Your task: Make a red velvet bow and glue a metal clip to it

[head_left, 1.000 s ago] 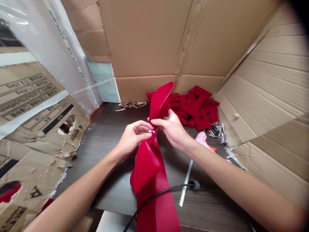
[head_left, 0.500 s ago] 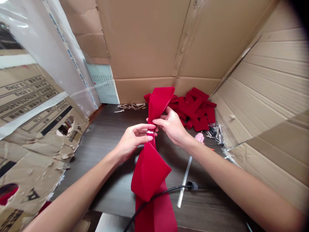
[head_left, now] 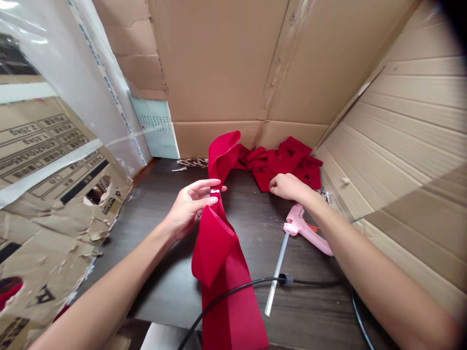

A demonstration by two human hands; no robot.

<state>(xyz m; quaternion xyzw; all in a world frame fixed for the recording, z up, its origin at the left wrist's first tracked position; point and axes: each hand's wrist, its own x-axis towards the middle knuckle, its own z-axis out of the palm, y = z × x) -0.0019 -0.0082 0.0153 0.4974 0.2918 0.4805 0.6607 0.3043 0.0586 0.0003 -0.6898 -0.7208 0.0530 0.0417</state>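
My left hand (head_left: 193,204) pinches a red ribbon bow (head_left: 215,248) at its narrow middle, between thumb and fingers. White glue-like material (head_left: 215,191) shows on that middle. One loop rises above the hand; the other loop and a long tail hang toward me over the table's front edge. At the near edge of a pile of red fabric pieces (head_left: 292,160), my right hand (head_left: 290,187) has its fingers closed and bent down. Whether a piece is between those fingertips is hidden. Below the right wrist lies a pink glue gun (head_left: 304,228) with a clear glue stick (head_left: 276,277) projecting from it.
Metal clips (head_left: 192,164) lie in a small heap at the back, and more sit partly hidden by the right cardboard wall (head_left: 394,146). A black cable (head_left: 233,291) crosses over the ribbon tail. A torn printed carton (head_left: 54,194) stands at left, near a pale blue card (head_left: 156,126).
My right hand has let go of the bow and moved right to the red pile, uncovering the glue gun. The left hand keeps the bow, shifted slightly left; its upper loop has tilted.
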